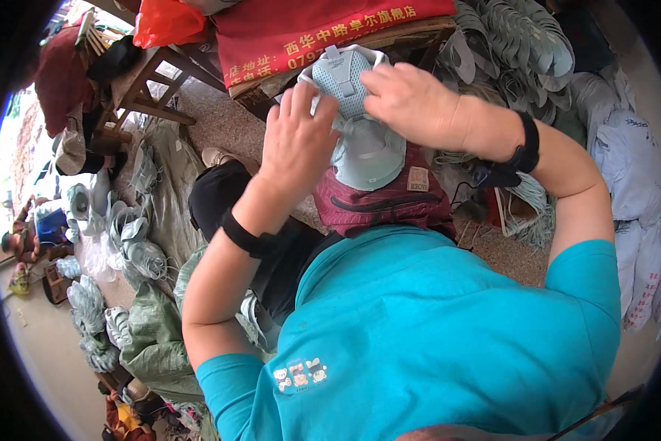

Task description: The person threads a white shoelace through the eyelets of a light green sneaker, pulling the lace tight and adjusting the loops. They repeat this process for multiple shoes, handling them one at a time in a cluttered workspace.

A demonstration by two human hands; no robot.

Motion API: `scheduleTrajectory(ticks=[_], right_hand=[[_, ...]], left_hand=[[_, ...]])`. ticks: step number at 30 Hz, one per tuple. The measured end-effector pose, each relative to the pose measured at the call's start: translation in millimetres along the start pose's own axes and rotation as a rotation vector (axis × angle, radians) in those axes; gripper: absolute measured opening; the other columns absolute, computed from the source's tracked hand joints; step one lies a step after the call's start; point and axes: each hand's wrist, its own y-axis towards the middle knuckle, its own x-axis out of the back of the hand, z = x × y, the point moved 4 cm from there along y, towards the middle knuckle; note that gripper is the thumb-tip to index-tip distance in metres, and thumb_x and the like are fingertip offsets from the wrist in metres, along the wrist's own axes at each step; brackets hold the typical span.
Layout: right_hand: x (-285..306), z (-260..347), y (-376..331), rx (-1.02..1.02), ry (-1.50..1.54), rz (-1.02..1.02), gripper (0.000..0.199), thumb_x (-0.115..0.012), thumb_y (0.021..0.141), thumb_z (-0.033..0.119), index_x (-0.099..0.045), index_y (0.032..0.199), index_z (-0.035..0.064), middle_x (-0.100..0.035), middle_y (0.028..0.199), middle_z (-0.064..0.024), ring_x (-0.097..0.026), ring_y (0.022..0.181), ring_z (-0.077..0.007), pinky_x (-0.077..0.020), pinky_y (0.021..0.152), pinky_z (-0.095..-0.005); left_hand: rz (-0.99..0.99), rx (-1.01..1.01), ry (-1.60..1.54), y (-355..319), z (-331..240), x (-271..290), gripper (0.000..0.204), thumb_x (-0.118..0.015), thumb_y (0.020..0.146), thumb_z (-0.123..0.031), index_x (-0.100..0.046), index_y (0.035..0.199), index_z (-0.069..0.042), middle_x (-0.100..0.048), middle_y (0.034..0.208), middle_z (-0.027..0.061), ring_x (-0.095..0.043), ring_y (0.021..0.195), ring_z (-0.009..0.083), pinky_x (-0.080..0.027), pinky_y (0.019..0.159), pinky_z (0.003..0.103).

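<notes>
A pale mint shoe upper (371,156) lies over my lap and the near edge of the table, its mesh tongue (343,71) pointing away from me and its rounded toe toward me. My left hand (299,132) is closed on the upper's left edge with curled fingers. From the right, my right hand (410,103) pinches the opposite edge beside the tongue. Both sets of fingertips are partly hidden, so any lace or small piece between them does not show. Under the toe is a maroon apron (382,204) with a dark zip.
A red cloth (271,37) covers the wooden table ahead. Bundled shoe uppers (529,44) pile at far right, near white sacks (628,169). More uppers (135,242) and a green sack (154,331) lie left. A wooden stool (150,84) stands far left; other people are at the left rim.
</notes>
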Motion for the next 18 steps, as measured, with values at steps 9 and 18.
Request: scheduleTrajectory(ticks=[9,18], right_hand=[[-7.7,-38.4,20.8,-0.122,0.442,0.490,0.038,-0.081,0.065,0.011,-0.053,0.089,0.0029,-0.052,0.100,-0.0092,-0.061,0.088,-0.0330,-0.0491,0.073,-0.0450],[-20.0,-35.3,16.7,-0.060,0.410,0.380,0.038,-0.083,0.060,0.013,-0.056,0.085,0.0015,-0.052,0.096,-0.0101,-0.060,0.088,-0.0317,-0.0489,0.074,-0.0440]], left_hand=[[0.315,-0.155,-0.104,18.5,20.6,-16.2,0.027,-0.076,0.067,-0.014,-0.060,0.088,-0.009,-0.055,0.099,0.0051,-0.051,0.101,0.0280,-0.044,0.088,0.041],[0.210,-0.029,-0.218,12.2,23.3,-25.8,0.016,-0.069,0.079,-0.023,-0.066,0.080,-0.007,-0.057,0.086,0.0072,-0.054,0.094,0.0288,-0.044,0.084,0.041]])
